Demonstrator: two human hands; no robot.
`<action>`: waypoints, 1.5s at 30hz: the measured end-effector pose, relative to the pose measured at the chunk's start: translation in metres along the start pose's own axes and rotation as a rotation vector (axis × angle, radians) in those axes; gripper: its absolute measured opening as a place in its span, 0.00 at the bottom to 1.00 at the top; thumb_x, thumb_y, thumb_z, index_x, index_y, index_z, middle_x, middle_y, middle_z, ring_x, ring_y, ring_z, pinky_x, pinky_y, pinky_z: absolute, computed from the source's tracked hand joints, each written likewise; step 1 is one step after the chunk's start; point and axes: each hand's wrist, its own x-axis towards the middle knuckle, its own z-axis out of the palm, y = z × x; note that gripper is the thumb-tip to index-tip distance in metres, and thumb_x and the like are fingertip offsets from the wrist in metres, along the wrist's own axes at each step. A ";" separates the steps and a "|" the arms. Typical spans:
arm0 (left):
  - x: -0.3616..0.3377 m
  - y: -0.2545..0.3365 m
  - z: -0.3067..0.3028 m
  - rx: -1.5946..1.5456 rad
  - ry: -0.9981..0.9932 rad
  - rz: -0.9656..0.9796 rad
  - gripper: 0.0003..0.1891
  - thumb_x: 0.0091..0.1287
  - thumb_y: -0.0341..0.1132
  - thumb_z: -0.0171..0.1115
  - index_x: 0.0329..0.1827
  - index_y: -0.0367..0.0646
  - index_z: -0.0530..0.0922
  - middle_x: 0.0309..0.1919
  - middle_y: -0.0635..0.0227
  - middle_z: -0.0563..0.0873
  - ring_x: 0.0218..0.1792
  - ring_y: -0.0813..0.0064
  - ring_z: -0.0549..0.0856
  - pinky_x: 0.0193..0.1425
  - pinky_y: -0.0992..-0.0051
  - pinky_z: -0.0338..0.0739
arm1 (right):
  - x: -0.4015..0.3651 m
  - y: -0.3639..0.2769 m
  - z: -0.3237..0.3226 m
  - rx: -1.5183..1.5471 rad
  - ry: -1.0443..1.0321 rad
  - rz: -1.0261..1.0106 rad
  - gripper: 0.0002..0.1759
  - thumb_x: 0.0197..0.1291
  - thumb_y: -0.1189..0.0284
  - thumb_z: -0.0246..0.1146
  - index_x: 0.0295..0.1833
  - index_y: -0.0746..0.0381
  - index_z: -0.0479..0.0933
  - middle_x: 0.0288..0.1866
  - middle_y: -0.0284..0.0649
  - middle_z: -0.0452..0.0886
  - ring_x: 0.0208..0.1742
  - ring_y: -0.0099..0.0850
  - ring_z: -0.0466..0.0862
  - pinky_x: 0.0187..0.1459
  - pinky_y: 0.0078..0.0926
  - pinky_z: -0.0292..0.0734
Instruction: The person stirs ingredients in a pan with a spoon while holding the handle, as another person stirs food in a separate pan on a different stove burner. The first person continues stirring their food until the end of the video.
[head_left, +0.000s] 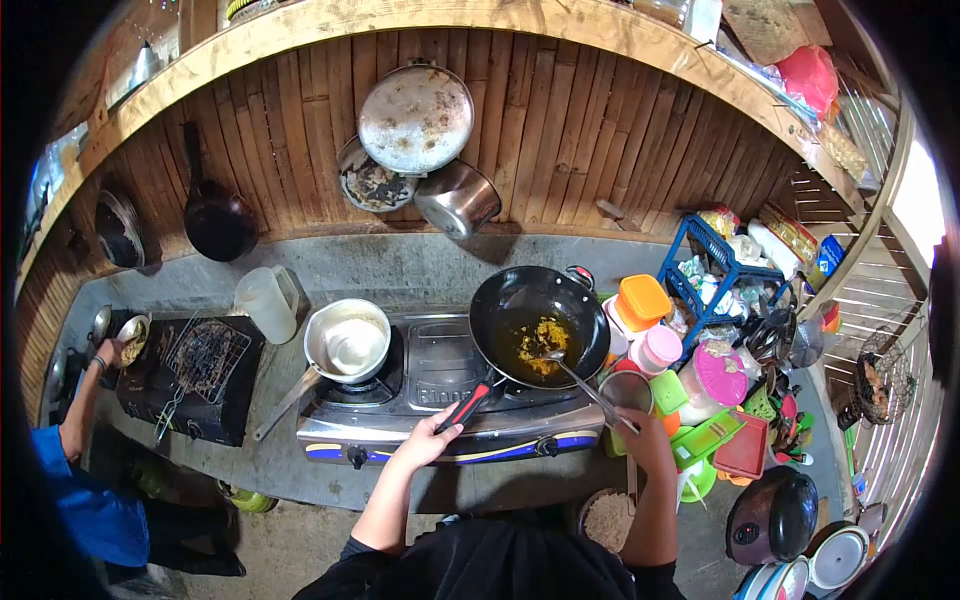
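Note:
My left hand (pixel 436 440) is closed around the red and black handle of a dark wok (pixel 490 310) on the right burner. Yellow-orange bits (pixel 548 335) lie in oil at the bottom of the wok. In my closed right hand (pixel 642 440) is the shaft of a long metal ladle (pixel 590 390), its head down among the bits. A round strainer (pixel 628 390) shows right by that hand, partly behind the fingers. On the left burner of the steel gas stove (pixel 435 350) sits a light saucepan (pixel 348 340), its handle pointing toward the lower left.
Colourful plastic containers (pixel 655 350) and a blue rack (pixel 720 270) crowd the right side. A rice cooker (pixel 770 515) stands lower right. At far left, another person's hand (pixel 108 355) holds a small bowl near a black stove (pixel 190 380). A plastic jug (pixel 268 305) stands behind.

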 end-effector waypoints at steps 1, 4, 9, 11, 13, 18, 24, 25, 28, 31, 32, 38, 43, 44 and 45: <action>0.000 0.000 0.000 0.001 -0.001 0.000 0.26 0.65 0.33 0.60 0.66 0.41 0.67 0.58 0.63 0.77 0.59 0.76 0.72 0.65 0.79 0.60 | -0.003 0.004 -0.001 0.000 0.000 0.001 0.16 0.55 0.73 0.62 0.50 0.64 0.78 0.45 0.50 0.82 0.48 0.41 0.82 0.51 0.30 0.74; 0.000 -0.001 0.000 -0.016 0.001 0.020 0.26 0.65 0.33 0.60 0.66 0.41 0.67 0.58 0.64 0.77 0.59 0.77 0.72 0.65 0.79 0.59 | -0.011 0.009 -0.005 -0.002 0.039 -0.059 0.17 0.53 0.73 0.63 0.50 0.62 0.79 0.42 0.50 0.83 0.45 0.39 0.83 0.48 0.31 0.74; 0.003 -0.005 0.000 -0.007 0.003 0.023 0.26 0.65 0.32 0.60 0.66 0.40 0.66 0.58 0.64 0.76 0.59 0.77 0.71 0.66 0.80 0.58 | -0.021 -0.002 -0.022 -0.047 0.085 0.021 0.15 0.51 0.72 0.64 0.47 0.60 0.80 0.38 0.48 0.83 0.41 0.43 0.83 0.44 0.35 0.76; 0.001 -0.003 0.000 -0.008 0.002 0.019 0.26 0.65 0.32 0.60 0.66 0.40 0.67 0.58 0.64 0.76 0.59 0.77 0.72 0.66 0.80 0.58 | -0.022 0.002 -0.025 -0.086 0.073 0.022 0.15 0.51 0.72 0.64 0.47 0.59 0.81 0.38 0.48 0.83 0.40 0.44 0.83 0.43 0.35 0.76; 0.001 -0.003 0.000 -0.011 0.001 0.015 0.26 0.65 0.33 0.60 0.66 0.41 0.67 0.58 0.64 0.76 0.59 0.77 0.72 0.66 0.79 0.59 | -0.022 0.002 -0.024 -0.126 0.062 0.023 0.15 0.51 0.71 0.64 0.47 0.58 0.81 0.37 0.48 0.83 0.39 0.44 0.83 0.42 0.36 0.76; 0.003 -0.007 -0.001 0.003 0.005 0.040 0.26 0.65 0.33 0.60 0.66 0.42 0.67 0.58 0.65 0.76 0.58 0.78 0.72 0.65 0.79 0.60 | -0.014 0.010 -0.007 -0.122 0.115 -0.035 0.14 0.51 0.70 0.64 0.46 0.57 0.81 0.37 0.47 0.83 0.39 0.44 0.83 0.41 0.36 0.76; 0.002 -0.006 -0.001 -0.019 -0.003 0.020 0.26 0.65 0.33 0.60 0.66 0.41 0.67 0.58 0.64 0.76 0.59 0.77 0.72 0.65 0.79 0.60 | 0.010 0.018 0.027 -0.047 0.146 -0.069 0.15 0.53 0.72 0.61 0.49 0.57 0.79 0.35 0.50 0.82 0.39 0.46 0.83 0.42 0.37 0.77; 0.003 -0.006 -0.001 -0.018 -0.002 0.021 0.26 0.65 0.33 0.60 0.66 0.41 0.67 0.58 0.64 0.76 0.59 0.77 0.72 0.65 0.79 0.60 | 0.015 0.018 0.032 -0.047 0.146 -0.070 0.15 0.53 0.72 0.61 0.49 0.57 0.79 0.35 0.50 0.82 0.39 0.46 0.83 0.42 0.37 0.77; 0.003 -0.006 -0.001 0.019 0.007 0.038 0.26 0.65 0.34 0.60 0.66 0.42 0.67 0.58 0.64 0.76 0.60 0.76 0.72 0.66 0.78 0.59 | 0.029 0.018 0.044 -0.009 0.123 -0.050 0.15 0.54 0.76 0.60 0.49 0.63 0.77 0.38 0.50 0.82 0.42 0.43 0.83 0.44 0.31 0.76; 0.002 -0.004 -0.001 -0.010 -0.004 0.050 0.26 0.65 0.34 0.60 0.66 0.42 0.67 0.58 0.63 0.76 0.60 0.76 0.72 0.66 0.78 0.59 | 0.041 0.018 0.052 0.010 0.148 -0.093 0.15 0.55 0.77 0.59 0.49 0.64 0.77 0.38 0.51 0.82 0.41 0.45 0.83 0.43 0.32 0.76; 0.001 -0.002 -0.001 -0.001 0.001 0.037 0.26 0.65 0.34 0.60 0.66 0.42 0.67 0.58 0.63 0.76 0.60 0.76 0.72 0.66 0.78 0.59 | 0.044 0.017 0.053 0.022 0.168 -0.127 0.14 0.55 0.77 0.58 0.49 0.64 0.76 0.38 0.51 0.82 0.41 0.46 0.83 0.43 0.34 0.76; 0.003 -0.008 0.000 0.005 0.019 0.078 0.25 0.65 0.34 0.60 0.66 0.49 0.68 0.41 0.75 0.75 0.40 0.83 0.68 0.45 0.82 0.59 | 0.065 0.016 0.063 0.004 0.215 -0.127 0.15 0.56 0.73 0.58 0.50 0.59 0.77 0.37 0.54 0.81 0.40 0.49 0.82 0.41 0.39 0.76; -0.002 0.003 0.000 -0.018 0.006 0.021 0.26 0.65 0.33 0.60 0.67 0.41 0.66 0.57 0.65 0.77 0.58 0.78 0.72 0.65 0.79 0.60 | 0.064 0.011 0.064 -0.058 0.231 -0.093 0.15 0.56 0.70 0.59 0.51 0.55 0.78 0.34 0.54 0.81 0.39 0.51 0.81 0.40 0.42 0.76; 0.000 0.000 -0.001 -0.006 0.004 0.029 0.26 0.65 0.33 0.60 0.67 0.41 0.66 0.57 0.65 0.77 0.58 0.78 0.72 0.65 0.79 0.60 | 0.061 0.010 0.062 -0.057 0.212 -0.093 0.15 0.56 0.72 0.59 0.50 0.57 0.78 0.37 0.53 0.81 0.40 0.49 0.81 0.41 0.39 0.76; 0.000 -0.001 -0.001 0.007 0.002 0.036 0.26 0.65 0.33 0.60 0.67 0.42 0.66 0.56 0.65 0.78 0.57 0.78 0.72 0.64 0.79 0.61 | 0.058 0.008 0.060 -0.055 0.192 -0.093 0.15 0.55 0.73 0.59 0.50 0.60 0.78 0.39 0.52 0.81 0.41 0.48 0.82 0.43 0.36 0.76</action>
